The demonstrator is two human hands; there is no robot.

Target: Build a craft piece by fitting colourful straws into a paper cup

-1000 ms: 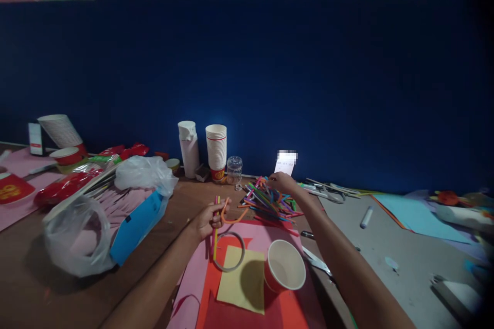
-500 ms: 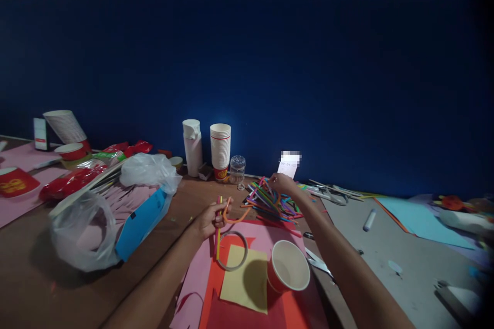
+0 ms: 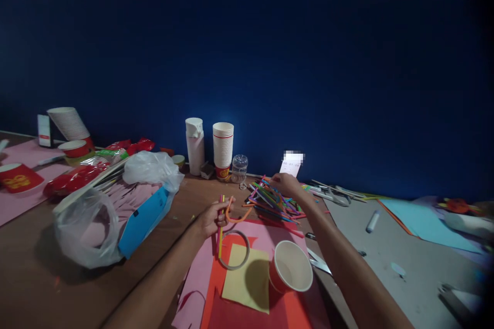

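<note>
My left hand [image 3: 213, 218] is closed around a few thin coloured sticks that look like pipe cleaners, a yellow one [image 3: 220, 244] and a pink one among them. A bent orange pipe cleaner [image 3: 240, 220] curves out beside its fingers. Over the pile of mixed pipe cleaners [image 3: 270, 203] at the back, my right hand [image 3: 287, 185] reaches down with curled fingers, and whatever is in them is hidden. Below the left hand lies a roll of tape [image 3: 247, 252], partly on a yellow paper square [image 3: 241, 288]. A paper cup [image 3: 292, 267] stands right of it on red and pink sheets.
Scissors [image 3: 319, 262] lie partly under my right forearm. Along the blue partition stand a white bottle [image 3: 195, 149], stacked cups [image 3: 223, 146], a clear jar [image 3: 240, 168] and a lit phone [image 3: 291, 165]. A plastic bag [image 3: 87, 236] fills the left; a marker [image 3: 372, 221] lies right.
The view has shifted slightly. My left hand keeps its hold on the pipe cleaners, and my right hand stays at the pile with little visible movement.
</note>
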